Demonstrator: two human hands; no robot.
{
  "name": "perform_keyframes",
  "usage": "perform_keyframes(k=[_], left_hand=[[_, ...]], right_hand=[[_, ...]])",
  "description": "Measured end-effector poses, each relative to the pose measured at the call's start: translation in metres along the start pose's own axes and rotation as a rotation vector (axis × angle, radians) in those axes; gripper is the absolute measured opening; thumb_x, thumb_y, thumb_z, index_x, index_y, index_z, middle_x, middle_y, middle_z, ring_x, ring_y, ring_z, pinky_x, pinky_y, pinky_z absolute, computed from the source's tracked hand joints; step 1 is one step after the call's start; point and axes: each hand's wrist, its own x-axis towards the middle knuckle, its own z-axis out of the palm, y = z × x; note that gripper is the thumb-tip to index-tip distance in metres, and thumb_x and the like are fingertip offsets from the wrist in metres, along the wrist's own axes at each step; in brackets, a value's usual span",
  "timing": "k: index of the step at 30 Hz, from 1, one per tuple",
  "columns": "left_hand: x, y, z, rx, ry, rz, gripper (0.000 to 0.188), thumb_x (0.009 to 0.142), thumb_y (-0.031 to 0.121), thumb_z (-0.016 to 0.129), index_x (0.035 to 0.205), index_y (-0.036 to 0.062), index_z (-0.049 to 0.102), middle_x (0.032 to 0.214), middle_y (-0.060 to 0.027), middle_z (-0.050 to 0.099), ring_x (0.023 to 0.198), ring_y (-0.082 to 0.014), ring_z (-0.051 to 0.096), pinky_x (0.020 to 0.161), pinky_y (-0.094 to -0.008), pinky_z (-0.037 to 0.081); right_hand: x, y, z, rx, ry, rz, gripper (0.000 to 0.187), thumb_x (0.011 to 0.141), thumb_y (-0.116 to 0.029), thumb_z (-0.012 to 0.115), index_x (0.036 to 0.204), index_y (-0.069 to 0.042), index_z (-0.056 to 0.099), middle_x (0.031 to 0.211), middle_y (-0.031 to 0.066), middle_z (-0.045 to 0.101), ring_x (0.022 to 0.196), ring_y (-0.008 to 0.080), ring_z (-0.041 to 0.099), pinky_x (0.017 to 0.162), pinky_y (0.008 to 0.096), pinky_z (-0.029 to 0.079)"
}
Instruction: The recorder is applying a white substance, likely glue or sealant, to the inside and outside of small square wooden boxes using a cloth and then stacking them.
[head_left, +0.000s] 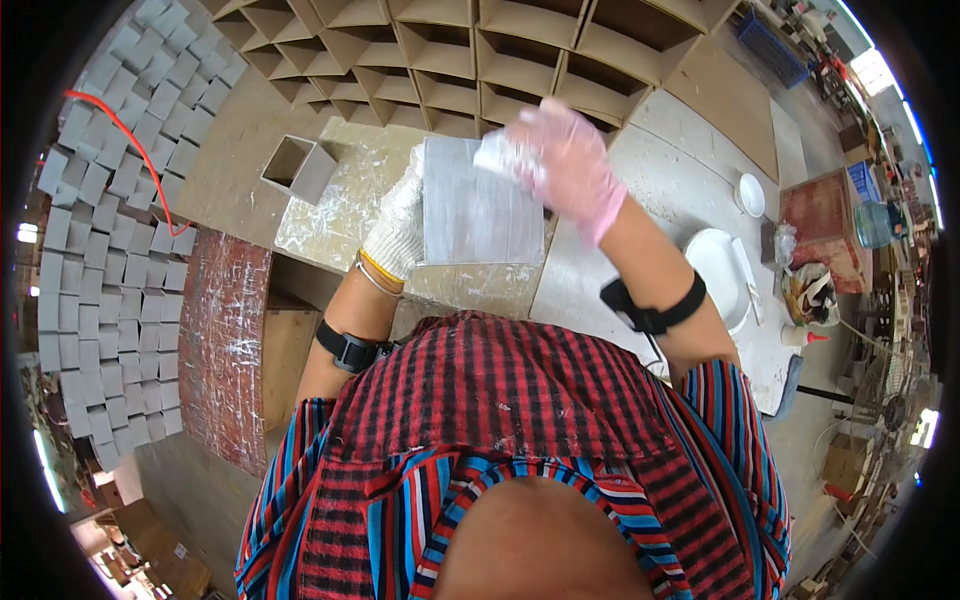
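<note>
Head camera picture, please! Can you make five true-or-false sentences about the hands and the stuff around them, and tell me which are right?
1. The left hand wears a white glove. True.
2. The right hand holds the small white bowl. False: the right hand holds a white item, too blurred to name; the small white bowl is farther right.
3. The left hand is at the left edge of the grey square piece. True.
4. The curved hose is blue. False: the hose is red.
5. The small open box is left of the left hand. True.

Pale grey workpiece (482, 210), pink glove (572, 168), white yellow-cuffed glove (397, 228), red-and-black checked apron (500, 385), blue, red and white striped sleeves (722, 412)
</note>
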Motion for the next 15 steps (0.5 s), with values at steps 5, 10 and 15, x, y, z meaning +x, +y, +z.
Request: perform_keyframes(k=[5, 10, 15], left_hand=[[0.007, -0.001, -0.002, -0.136, 0.016, -0.015, 0.049, 0.086, 0.043, 0.041, 0.117, 0.0051, 0.046, 0.115, -0.0100, 0.050, 0.101, -0.0227, 0.049, 0.087, -0.0354, 0.041], [0.010, 0.004, -0.008, -0.197, -0.090, 0.020, 0.047, 0.087, 0.042, 0.041, 0.116, 0.0055, 0.046, 0.113, -0.0097, 0.051, 0.099, -0.0226, 0.050, 0.086, -0.0339, 0.041], [0.010, 0.000, -0.001, -0.103, 0.000, 0.043, 0.047, 0.087, 0.041, 0.041, 0.118, 0.0057, 0.044, 0.114, -0.0093, 0.050, 0.100, -0.0223, 0.050, 0.087, -0.0338, 0.041]], right_hand=[[-0.015, -0.009, -0.006, -0.183, 0.189, -0.161, 0.014, 0.072, -0.028, 0.059, 0.083, -0.021, 0.063, 0.084, 0.0020, 0.059, 0.076, 0.0212, 0.052, 0.064, 0.0332, 0.046], [-0.034, -0.027, -0.018, 0.046, -0.354, -0.056, 0.011, 0.070, -0.027, 0.061, 0.079, -0.019, 0.062, 0.079, 0.0006, 0.057, 0.074, 0.0219, 0.051, 0.062, 0.0326, 0.045], [-0.011, 0.005, -0.011, 0.036, 0.084, 0.049, 0.022, 0.070, -0.028, 0.061, 0.085, -0.011, 0.061, 0.083, 0.0057, 0.058, 0.077, 0.0236, 0.052, 0.067, 0.0335, 0.045]])
